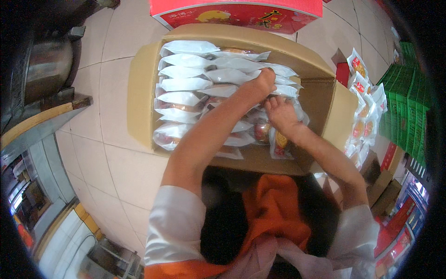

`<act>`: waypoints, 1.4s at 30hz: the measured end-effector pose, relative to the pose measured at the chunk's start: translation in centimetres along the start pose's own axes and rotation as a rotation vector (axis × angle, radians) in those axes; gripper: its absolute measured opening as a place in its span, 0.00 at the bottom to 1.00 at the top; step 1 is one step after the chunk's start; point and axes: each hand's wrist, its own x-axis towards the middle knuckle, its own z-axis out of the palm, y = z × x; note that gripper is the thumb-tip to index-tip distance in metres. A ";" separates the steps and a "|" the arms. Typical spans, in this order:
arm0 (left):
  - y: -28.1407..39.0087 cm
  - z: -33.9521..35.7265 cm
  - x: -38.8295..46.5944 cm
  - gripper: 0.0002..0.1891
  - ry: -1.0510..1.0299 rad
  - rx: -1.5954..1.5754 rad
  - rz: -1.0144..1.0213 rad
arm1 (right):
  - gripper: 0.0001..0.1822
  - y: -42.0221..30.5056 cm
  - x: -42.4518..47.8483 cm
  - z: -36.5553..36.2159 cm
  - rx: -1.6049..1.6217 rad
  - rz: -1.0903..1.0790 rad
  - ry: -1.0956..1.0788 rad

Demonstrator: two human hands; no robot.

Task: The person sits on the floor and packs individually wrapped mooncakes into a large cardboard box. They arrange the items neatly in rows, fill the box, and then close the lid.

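An open cardboard box (313, 115) stands on the tiled floor before me, with rows of white and clear plastic packets (184, 83) on edge inside. Round golden pastries show through some of them. My left hand (264, 80) is over the right-hand rows, its fingers curled down at the packets' edges. My right hand (281, 113) lies just below it, fingers bent onto packets near the box's right side. Whether either hand grips a packet cannot be made out. A pastry packet (280, 143) lies face up below my right hand.
A red printed carton (240, 15) stands beyond the box. More packaged pastries (362, 108) are piled at the right, beside green plastic crates (404, 104). A wood-edged counter (41, 118) and metal equipment are at the left.
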 end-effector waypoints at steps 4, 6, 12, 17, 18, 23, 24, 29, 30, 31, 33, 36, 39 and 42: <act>-1.5 0.3 -0.8 0.17 0.033 -0.123 -0.097 | 0.24 0.2 1.1 -2.4 0.158 0.038 -0.011; -1.5 0.2 -1.3 0.19 -0.014 -0.219 -0.142 | 0.25 0.7 0.7 -2.4 0.248 0.069 0.044; 3.6 -5.1 -4.0 0.29 0.091 -0.041 -0.050 | 0.26 1.8 -0.1 -1.0 0.381 0.056 0.068; 4.1 -5.3 -3.5 0.27 -0.058 0.063 -0.205 | 0.18 5.8 -2.3 -5.4 0.571 0.016 -0.052; 4.0 -5.5 -3.2 0.32 -0.121 0.050 -0.198 | 0.17 6.6 -3.3 -6.8 0.373 -0.005 -0.020; 3.9 -6.1 -2.1 0.43 -0.293 0.025 -0.155 | 0.13 7.1 -3.8 -4.6 -0.056 -0.109 -0.127; 3.8 -5.7 -2.3 0.43 -0.249 0.030 -0.146 | 0.13 6.6 -2.9 -4.1 -0.024 -0.103 -0.207; 3.5 -4.6 -3.1 0.23 -0.009 0.078 -0.147 | 0.09 4.5 -4.1 -4.6 -0.010 -0.355 -0.007; 3.6 -4.8 -3.1 0.27 -0.051 0.057 -0.147 | 0.09 3.7 -4.8 -5.2 0.018 -0.346 -0.004; 3.6 -4.9 -3.0 0.31 -0.094 0.036 -0.147 | 0.08 3.2 -5.3 -5.5 0.045 -0.337 -0.001; 3.5 -5.2 -3.1 0.31 -0.090 0.014 -0.151 | 0.08 2.8 -5.4 -5.2 0.059 -0.324 0.039; 3.3 -4.9 -3.5 0.21 -0.031 -0.069 -0.145 | 0.09 -0.2 -3.2 -6.0 0.213 -0.196 -0.151; 1.7 -3.9 -1.6 0.16 -0.117 -0.318 -0.127 | 0.11 -1.8 1.2 -3.7 0.398 -0.117 -0.343; 1.6 -3.8 -0.1 0.12 -0.205 -0.479 -0.110 | 0.13 -2.2 2.2 1.5 0.851 -0.084 -0.143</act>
